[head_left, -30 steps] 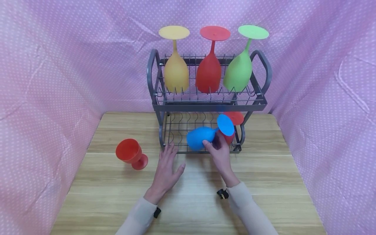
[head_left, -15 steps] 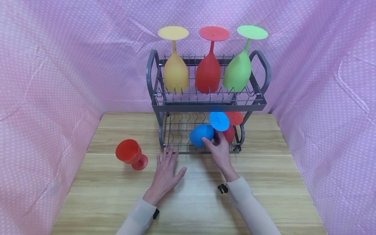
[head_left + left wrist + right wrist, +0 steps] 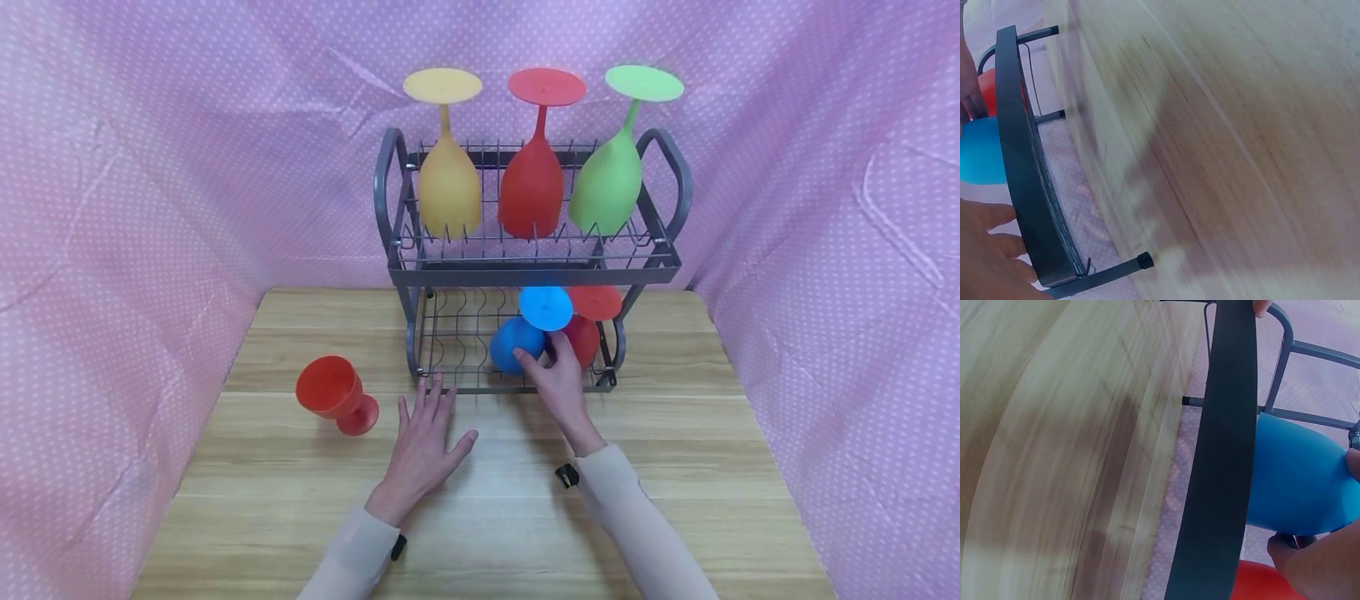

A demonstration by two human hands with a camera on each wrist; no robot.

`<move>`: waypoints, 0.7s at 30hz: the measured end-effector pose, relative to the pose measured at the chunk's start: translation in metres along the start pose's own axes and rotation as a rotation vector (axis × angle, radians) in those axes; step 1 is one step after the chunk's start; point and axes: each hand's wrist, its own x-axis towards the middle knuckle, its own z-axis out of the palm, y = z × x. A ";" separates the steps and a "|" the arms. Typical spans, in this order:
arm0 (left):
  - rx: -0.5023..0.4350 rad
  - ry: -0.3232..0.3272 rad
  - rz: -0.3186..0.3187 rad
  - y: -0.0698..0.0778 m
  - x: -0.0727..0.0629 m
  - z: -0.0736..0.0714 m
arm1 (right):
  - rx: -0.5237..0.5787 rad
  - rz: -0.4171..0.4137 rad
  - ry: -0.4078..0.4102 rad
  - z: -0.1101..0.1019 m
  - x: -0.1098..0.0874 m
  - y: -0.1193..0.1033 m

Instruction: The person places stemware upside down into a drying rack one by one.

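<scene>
My right hand [image 3: 561, 393] grips a blue wine glass [image 3: 516, 347] by its bowl, thumb on the near side. The glass is upside down with its foot up, slightly tilted, inside the lower tier of a dark two-tier dish rack [image 3: 534, 274]. Beside it on the right stands an upside-down red wine glass [image 3: 585, 343]. In the right wrist view, the blue bowl [image 3: 1297, 478] shows behind the rack's front rail [image 3: 1219, 450]. My left hand [image 3: 420, 457] lies spread, fingertips right at the lower tier's front rail; the left wrist view shows those fingers [image 3: 1007, 245] against the rail.
Upside-down yellow [image 3: 450, 187], red [image 3: 531, 192] and green [image 3: 609, 187] wine glasses stand on the upper tier, above my right hand. A short red goblet [image 3: 330, 386] stands upright on the wooden table [image 3: 480, 533] at the left. Pink dotted cloth [image 3: 150, 167] surrounds the table.
The blue wine glass has turned from lying sideways to nearly upside down, its foot swinging left and back. My right hand has shifted slightly forward with it; the left hand stays almost still.
</scene>
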 end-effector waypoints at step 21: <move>0.017 0.000 -0.002 0.001 0.000 -0.002 | -0.123 0.004 -0.020 0.006 0.010 0.006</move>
